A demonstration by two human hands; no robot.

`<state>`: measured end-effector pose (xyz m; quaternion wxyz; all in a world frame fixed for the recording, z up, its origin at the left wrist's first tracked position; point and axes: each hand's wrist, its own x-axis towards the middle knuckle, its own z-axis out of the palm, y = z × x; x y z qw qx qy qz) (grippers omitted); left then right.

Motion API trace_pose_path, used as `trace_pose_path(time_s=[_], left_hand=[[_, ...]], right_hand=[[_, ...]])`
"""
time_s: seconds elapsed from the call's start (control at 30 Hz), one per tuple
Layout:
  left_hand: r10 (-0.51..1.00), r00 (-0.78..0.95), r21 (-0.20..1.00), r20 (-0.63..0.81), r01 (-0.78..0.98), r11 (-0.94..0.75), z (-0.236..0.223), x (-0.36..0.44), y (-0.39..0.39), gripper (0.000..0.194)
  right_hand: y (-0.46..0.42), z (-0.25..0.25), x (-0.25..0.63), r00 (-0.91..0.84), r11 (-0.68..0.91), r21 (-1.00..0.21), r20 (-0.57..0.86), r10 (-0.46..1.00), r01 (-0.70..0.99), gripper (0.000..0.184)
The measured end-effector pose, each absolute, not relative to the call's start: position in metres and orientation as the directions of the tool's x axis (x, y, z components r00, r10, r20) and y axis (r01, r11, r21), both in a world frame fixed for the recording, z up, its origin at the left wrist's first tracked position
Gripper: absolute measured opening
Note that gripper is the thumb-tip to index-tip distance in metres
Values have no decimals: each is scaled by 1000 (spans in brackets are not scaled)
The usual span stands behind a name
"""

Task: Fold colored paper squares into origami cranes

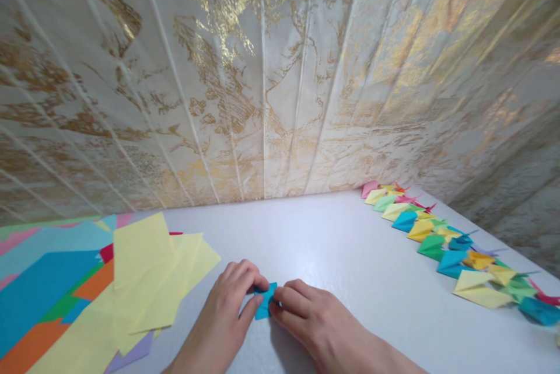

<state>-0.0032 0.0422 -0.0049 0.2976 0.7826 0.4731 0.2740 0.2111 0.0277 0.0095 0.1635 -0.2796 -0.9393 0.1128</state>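
A small folded piece of blue paper [265, 302] is held between my two hands, low in the middle of the head view, just over the white table [280, 234]. My left hand [230, 310] pinches its left edge between thumb and fingers. From the other side, my right hand [310, 315] grips the right edge with thumb and fingertips. Creases show on the paper, but the fingers cover part of its edges.
Loose coloured paper sheets [48, 280] overlap at the left, with pale yellow sheets [144, 257] on top. Along the right edge runs a row of folded paper figures [431, 245] in several colours. A gold-patterned white curtain [262, 100] hangs behind the table.
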Motion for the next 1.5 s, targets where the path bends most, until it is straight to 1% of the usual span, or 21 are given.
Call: trace_pose_path(time_s=[0.17,0.33,0.43,0.6,0.7,0.8,0.93,1.13,1.27,1.33,1.5], left_hand=[[909,383,719,167,583,-378,-7,-2,42,15],[914,366,731,174,575,-369,-5,0,41,16],[915,366,739,168,568,-362,-3,0,41,16],[910,386,735,153,571,-365,-1,0,43,13],[909,389,727,148,581,-367,-1,-1,42,13],[901,395,709,181,582,-398,-3,-3,40,13],[881,406,662,243,595,-457,-6,-4,36,23],[878,424,638,223,617,-460,-1,0,36,25],[878,433,635,207,623,-457,-2,-1,36,24],[870,440,622,223,622,-475,-6,-3,35,25],[832,472,601,291,586,-543,-12,-8,38,25]], right_hand=[[27,9,210,-806,823,-269,203,556,500,27],[27,7,209,-791,826,-268,253,557,496,23],[27,7,210,-773,814,-293,272,574,501,22],[26,10,211,-766,789,-367,245,594,494,24],[25,13,213,-771,790,-366,240,590,492,25],[26,15,216,-794,811,-353,237,560,466,29],[28,17,219,-802,812,-384,242,547,438,36],[27,13,217,-787,814,-354,260,559,461,24],[26,13,217,-790,816,-353,261,555,457,23],[27,15,219,-795,813,-380,254,551,442,24],[30,19,224,-783,771,-512,267,562,378,31]])
